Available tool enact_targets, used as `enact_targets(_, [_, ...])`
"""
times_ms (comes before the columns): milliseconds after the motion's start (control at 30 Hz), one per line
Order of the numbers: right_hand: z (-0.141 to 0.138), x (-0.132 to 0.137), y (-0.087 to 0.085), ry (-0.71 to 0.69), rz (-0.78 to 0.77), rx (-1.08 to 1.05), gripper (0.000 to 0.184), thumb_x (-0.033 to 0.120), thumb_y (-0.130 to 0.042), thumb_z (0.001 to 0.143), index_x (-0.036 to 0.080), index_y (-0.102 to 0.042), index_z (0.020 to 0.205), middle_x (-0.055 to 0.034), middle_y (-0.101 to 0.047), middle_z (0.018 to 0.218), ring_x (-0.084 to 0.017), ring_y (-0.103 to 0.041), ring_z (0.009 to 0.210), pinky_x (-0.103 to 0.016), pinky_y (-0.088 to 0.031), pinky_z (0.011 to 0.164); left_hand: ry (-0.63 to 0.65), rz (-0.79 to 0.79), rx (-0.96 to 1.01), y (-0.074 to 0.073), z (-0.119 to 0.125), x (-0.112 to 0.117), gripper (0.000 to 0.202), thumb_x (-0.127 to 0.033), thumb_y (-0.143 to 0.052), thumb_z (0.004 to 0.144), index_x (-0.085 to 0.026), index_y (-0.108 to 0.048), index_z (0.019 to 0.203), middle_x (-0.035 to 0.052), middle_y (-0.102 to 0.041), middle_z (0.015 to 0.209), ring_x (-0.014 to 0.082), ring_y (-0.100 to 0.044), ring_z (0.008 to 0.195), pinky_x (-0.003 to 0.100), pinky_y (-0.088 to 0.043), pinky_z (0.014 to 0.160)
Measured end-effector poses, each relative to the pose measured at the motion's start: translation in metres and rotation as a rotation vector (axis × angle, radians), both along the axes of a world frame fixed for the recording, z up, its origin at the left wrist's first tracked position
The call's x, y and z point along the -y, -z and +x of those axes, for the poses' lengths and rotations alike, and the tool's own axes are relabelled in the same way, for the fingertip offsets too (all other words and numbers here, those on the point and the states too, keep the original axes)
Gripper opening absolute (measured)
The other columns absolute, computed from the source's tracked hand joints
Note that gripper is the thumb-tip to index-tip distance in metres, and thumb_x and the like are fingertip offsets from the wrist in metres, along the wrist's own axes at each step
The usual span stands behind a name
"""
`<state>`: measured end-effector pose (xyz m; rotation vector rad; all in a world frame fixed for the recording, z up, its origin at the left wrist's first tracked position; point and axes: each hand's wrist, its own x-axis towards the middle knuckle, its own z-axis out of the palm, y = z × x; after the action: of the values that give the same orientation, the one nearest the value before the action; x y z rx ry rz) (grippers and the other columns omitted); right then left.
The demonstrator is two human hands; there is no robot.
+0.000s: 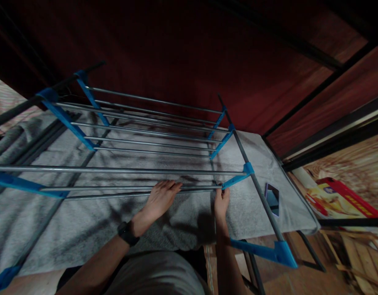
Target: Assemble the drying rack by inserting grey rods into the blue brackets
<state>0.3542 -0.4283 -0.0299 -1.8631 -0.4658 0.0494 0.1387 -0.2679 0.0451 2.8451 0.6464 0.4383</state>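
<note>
Across the grey cloth (245,213), a rack (139,170) of slim grey metal rods and bright blue plastic brackets (236,180) was set, its rods grouped in tiers and joined to darker poles (264,200). By the left hand (162,198), palm down, the paired lower rods were touched; its fingers were held together and only slightly bent, toward two o'clock, and its thumb was hidden. By the right hand (222,200), at its three o'clock, the rod end beside a bracket was touched with curled fingertips; whether it was firmly pinched could not be told. The rack's long axis was laid from nine to three o'clock, its right-hand pole slanted from eleven to five. A phone (272,199) was seen at the right hand's three o'clock, beyond that pole.
</note>
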Motion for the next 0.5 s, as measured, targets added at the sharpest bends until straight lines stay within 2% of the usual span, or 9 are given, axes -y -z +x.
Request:
enact_targets(300, [0.0025, 0.0012, 0.0033, 0.016, -0.048, 0.015, 0.041, 0.051, -0.045, 0.09, 0.018, -0.062, 0.107, -0.0116, -0.066, 0.109, -0.023, -0.058, 0.101, -0.037, -0.044, 0.093, 0.002, -0.024, 0.017, -0.0038, -0.0007, 0.0012, 0.028, -0.02, -0.051, 0.098, -0.023, -0.07, 0.118, 0.008, -0.073, 0.102, 0.0227, -0.067, 0.09, 0.036, -0.049, 0.08])
enact_targets(500, [0.0036, 0.0004, 0.0037, 0.031, -0.046, 0.01, 0.041, 0.053, -0.044, 0.09, 0.018, -0.061, 0.105, -0.0124, -0.065, 0.111, -0.024, -0.056, 0.103, -0.039, -0.043, 0.096, 0.006, -0.017, 0.005, -0.0036, 0.0006, 0.0003, 0.029, -0.024, -0.051, 0.099, -0.023, -0.069, 0.121, 0.0079, -0.073, 0.106, 0.0238, -0.067, 0.092, 0.036, -0.05, 0.082])
